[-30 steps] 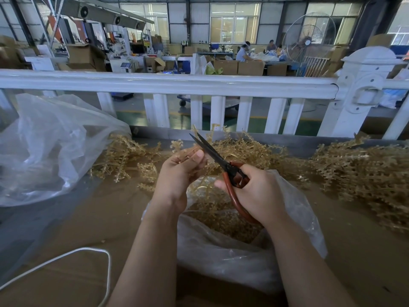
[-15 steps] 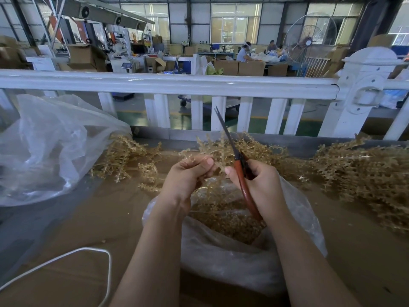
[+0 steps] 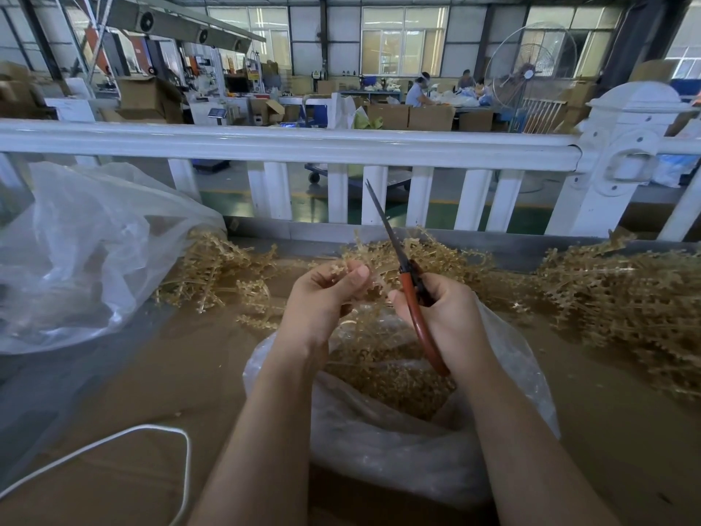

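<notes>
Gripping scissors (image 3: pixel 411 288) in right hand (image 3: pixel 444 317); left hand (image 3: pixel 322 298) pinching sprig (image 3: pixel 343 268).

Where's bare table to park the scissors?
Bare brown tabletop between the white cord loop and the middle clear plastic bag of gold bits; also right of that bag, in front of the gold plastic sprig heap. Crowded: sprigs along the white railing.

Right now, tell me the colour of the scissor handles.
Reddish-orange, on the scissors held in the right hand; the head view shows it best.
</notes>
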`<state>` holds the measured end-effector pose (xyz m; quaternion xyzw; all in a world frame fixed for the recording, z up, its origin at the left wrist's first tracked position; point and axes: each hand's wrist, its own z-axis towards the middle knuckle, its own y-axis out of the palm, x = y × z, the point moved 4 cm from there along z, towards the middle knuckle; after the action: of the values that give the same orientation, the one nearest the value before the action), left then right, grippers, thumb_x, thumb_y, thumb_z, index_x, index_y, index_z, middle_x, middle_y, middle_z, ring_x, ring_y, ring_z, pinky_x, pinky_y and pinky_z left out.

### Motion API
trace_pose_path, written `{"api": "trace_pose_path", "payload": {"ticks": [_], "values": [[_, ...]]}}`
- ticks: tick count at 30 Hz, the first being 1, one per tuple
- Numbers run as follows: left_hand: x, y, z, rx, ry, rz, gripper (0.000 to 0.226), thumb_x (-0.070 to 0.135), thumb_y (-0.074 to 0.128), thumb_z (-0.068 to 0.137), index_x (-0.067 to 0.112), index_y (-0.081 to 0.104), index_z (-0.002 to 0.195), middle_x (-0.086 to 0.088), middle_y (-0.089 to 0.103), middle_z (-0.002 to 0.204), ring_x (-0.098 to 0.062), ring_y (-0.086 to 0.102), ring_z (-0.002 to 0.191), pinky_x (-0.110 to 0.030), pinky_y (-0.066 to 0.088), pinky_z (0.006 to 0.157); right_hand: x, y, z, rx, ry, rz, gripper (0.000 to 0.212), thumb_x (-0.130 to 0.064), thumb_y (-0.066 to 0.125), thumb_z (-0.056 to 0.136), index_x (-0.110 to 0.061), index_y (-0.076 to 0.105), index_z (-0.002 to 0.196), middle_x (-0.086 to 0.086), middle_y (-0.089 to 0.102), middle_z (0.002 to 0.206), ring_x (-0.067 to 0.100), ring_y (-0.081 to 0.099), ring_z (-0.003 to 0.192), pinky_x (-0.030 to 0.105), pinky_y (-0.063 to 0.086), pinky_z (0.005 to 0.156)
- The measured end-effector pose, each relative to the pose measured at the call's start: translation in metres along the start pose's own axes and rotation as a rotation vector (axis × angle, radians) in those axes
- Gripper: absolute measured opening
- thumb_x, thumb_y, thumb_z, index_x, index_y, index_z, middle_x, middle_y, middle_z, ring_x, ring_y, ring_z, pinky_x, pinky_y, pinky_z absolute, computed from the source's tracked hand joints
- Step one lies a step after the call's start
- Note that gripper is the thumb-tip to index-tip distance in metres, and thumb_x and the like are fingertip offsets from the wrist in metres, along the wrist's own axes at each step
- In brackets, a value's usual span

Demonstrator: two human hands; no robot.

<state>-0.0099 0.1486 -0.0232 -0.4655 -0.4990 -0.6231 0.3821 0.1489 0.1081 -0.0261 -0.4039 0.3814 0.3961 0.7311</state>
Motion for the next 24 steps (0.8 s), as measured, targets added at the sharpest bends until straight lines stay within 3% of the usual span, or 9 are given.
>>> {"api": "trace_pose_path", "payload": {"ticks": [2, 5, 7, 9, 11, 14, 20, 24], "values": [[0.0006, -0.0007, 0.0005, 0.006, 0.012, 0.017, 0.014, 0.028, 0.079, 0.071, 0.018, 0.076, 0.081, 0.005, 0.073, 0.078, -0.004, 0.065, 0.069, -0.023, 0.047, 0.07, -0.0007, 0.0009, 0.0003, -0.022, -0.005, -0.01, 0.02, -0.02, 0.078, 0.085, -0.027, 0.066, 0.071, -0.015, 0.069, 0.063, 0.001, 0.065, 0.056, 0.01, 0.046, 0.05], [0.0008, -0.0022, 0.0018, 0.016, 0.034, 0.062, 0.004, 0.018, 0.078, 0.081, 0.017, 0.076, 0.077, 0.004, 0.072, 0.075, -0.005, 0.065, 0.068, -0.02, 0.048, 0.066, -0.0006, 0.0016, 0.0003, -0.032, -0.004, -0.022, 0.019, -0.02, 0.079, 0.085, -0.026, 0.066, 0.072, -0.016, 0.069, 0.063, -0.001, 0.064, 0.055, 0.009, 0.045, 0.05], [0.0013, -0.0023, 0.002, 0.022, 0.06, 0.083, 0.01, 0.015, 0.075, 0.085, 0.016, 0.075, 0.075, 0.003, 0.07, 0.071, -0.005, 0.064, 0.066, -0.017, 0.048, 0.063, 0.0006, 0.0006, 0.0, -0.014, -0.007, -0.045, 0.016, -0.028, 0.079, 0.084, -0.029, 0.067, 0.074, -0.018, 0.07, 0.067, 0.0, 0.066, 0.058, 0.01, 0.045, 0.051], [0.0027, -0.0015, 0.0012, 0.025, 0.08, 0.078, 0.017, 0.014, 0.071, 0.089, 0.017, 0.075, 0.073, 0.003, 0.069, 0.07, -0.006, 0.063, 0.066, -0.018, 0.048, 0.065, 0.0003, -0.0013, -0.0008, 0.007, -0.021, -0.108, 0.018, -0.047, 0.078, 0.08, -0.035, 0.065, 0.078, -0.024, 0.069, 0.072, -0.003, 0.066, 0.065, 0.01, 0.044, 0.052], [0.0039, -0.0018, 0.0006, 0.048, 0.082, 0.043, 0.026, 0.013, 0.069, 0.091, 0.021, 0.075, 0.067, 0.0, 0.065, 0.072, -0.015, 0.058, 0.071, -0.025, 0.047, 0.071, -0.0003, -0.0024, -0.002, 0.001, -0.042, -0.244, 0.035, -0.073, 0.069, 0.07, -0.042, 0.061, 0.084, -0.033, 0.066, 0.081, -0.011, 0.062, 0.077, 0.009, 0.04, 0.055], [0.0063, -0.0049, 0.0005, 0.071, 0.07, -0.04, 0.031, 0.01, 0.066, 0.091, 0.024, 0.074, 0.064, 0.001, 0.064, 0.07, -0.016, 0.056, 0.07, -0.027, 0.047, 0.071, 0.0018, 0.0002, -0.0035, -0.043, -0.084, -0.433, 0.058, -0.089, 0.055, 0.062, -0.042, 0.055, 0.096, -0.03, 0.063, 0.082, -0.014, 0.058, 0.076, 0.009, 0.037, 0.058], [0.0088, -0.0079, 0.0001, 0.059, 0.097, -0.017, 0.02, 0.001, 0.061, 0.092, 0.015, 0.067, 0.079, -0.003, 0.064, 0.077, -0.016, 0.056, 0.072, -0.025, 0.046, 0.07, 0.0036, 0.0013, -0.0037, -0.043, -0.143, -0.565, 0.061, -0.091, 0.049, 0.062, -0.041, 0.051, 0.097, -0.025, 0.059, 0.087, -0.006, 0.056, 0.079, 0.015, 0.04, 0.06], [0.0077, -0.0079, 0.0001, 0.06, 0.113, 0.01, 0.028, -0.004, 0.056, 0.092, 0.017, 0.07, 0.078, -0.003, 0.065, 0.077, -0.02, 0.052, 0.074, -0.023, 0.045, 0.067, -0.0001, -0.0003, -0.0057, 0.006, -0.225, -0.657, 0.061, -0.088, 0.054, 0.066, -0.035, 0.057, 0.096, -0.022, 0.063, 0.083, -0.001, 0.057, 0.075, 0.005, 0.025, 0.062]]}}
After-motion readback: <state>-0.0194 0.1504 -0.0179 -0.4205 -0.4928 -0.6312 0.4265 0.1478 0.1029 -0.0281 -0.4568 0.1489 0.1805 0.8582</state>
